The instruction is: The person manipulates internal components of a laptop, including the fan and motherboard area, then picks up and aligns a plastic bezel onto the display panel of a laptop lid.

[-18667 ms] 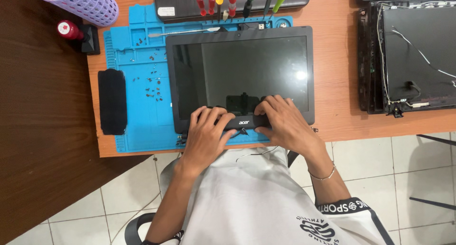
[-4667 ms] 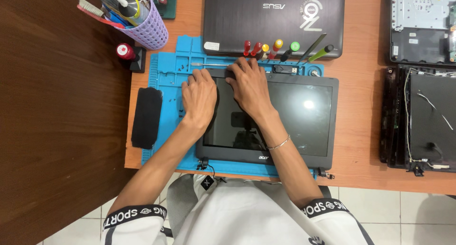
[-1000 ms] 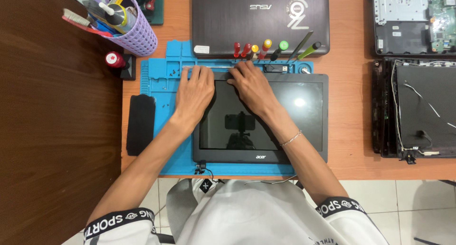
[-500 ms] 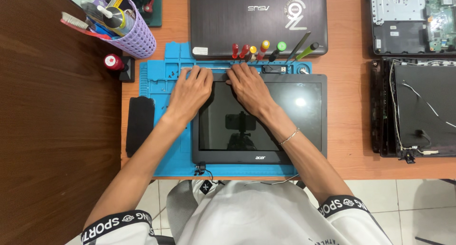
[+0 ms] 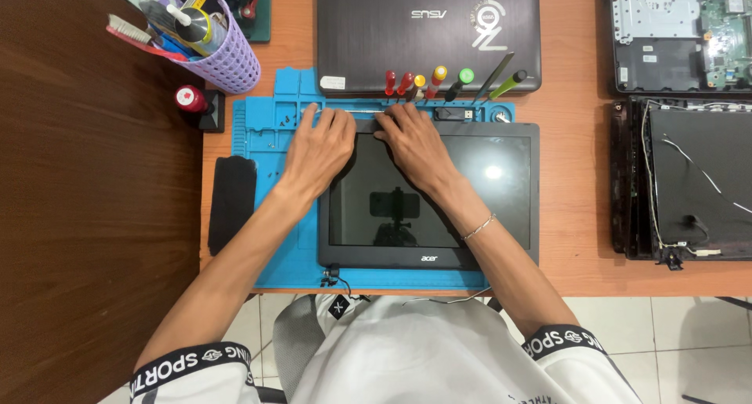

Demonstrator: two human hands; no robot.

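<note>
A black laptop screen panel (image 5: pixel 470 208) lies face up on a blue repair mat (image 5: pixel 270 239). My left hand (image 5: pixel 321 149) rests palm down on the panel's far left corner, fingertips reaching onto the mat. My right hand (image 5: pixel 411 142) presses flat on the far edge of the panel near its middle, fingers spread. Neither hand holds a tool. A thin bracelet (image 5: pixel 478 228) circles my right wrist.
A closed dark laptop (image 5: pixel 427 32) lies beyond the mat, with several coloured-handle screwdrivers (image 5: pixel 427 83) along its front. A purple tool basket (image 5: pixel 207 40) and red-capped bottle (image 5: pixel 188 99) stand at left, a black pad (image 5: pixel 231 200) beside the mat. Opened laptop parts (image 5: pixel 689 185) lie at right.
Both hands have crept slightly toward the far edge of the panel. Across the earlier frames the panel was turned round on the mat.
</note>
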